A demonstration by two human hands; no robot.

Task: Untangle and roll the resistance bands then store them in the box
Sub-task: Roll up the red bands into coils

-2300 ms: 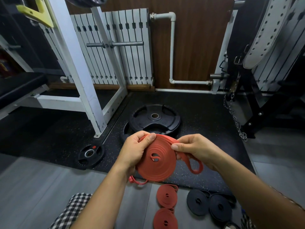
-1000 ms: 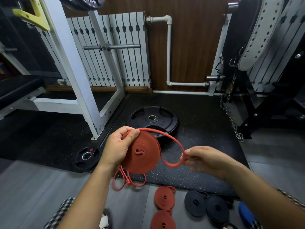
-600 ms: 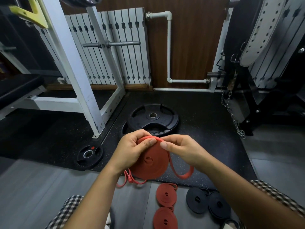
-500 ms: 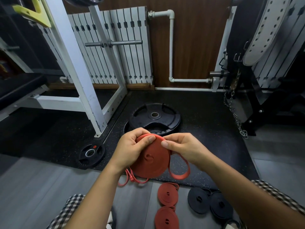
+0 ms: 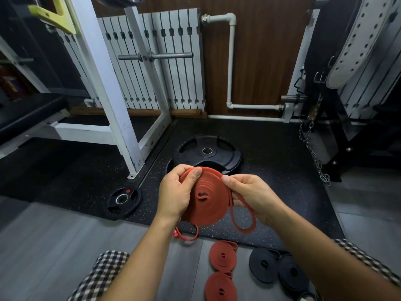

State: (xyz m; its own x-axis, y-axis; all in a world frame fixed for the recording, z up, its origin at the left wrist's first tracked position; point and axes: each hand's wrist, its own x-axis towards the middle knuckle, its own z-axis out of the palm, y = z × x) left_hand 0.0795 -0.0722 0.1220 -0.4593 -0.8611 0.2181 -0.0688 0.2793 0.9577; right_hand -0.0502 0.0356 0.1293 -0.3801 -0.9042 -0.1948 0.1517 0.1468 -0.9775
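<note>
Above the black rubber mat, the left hand grips a coiled red resistance band, thumb across its face. The right hand pinches the coil's outer edge, its loose tail hanging looped below.

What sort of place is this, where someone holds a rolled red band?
Most likely a gym, perhaps a home one: a black weight plate lies on a speckled rubber mat, a white steel rack stands at the left, and rolled resistance bands sit on the grey floor.
</note>
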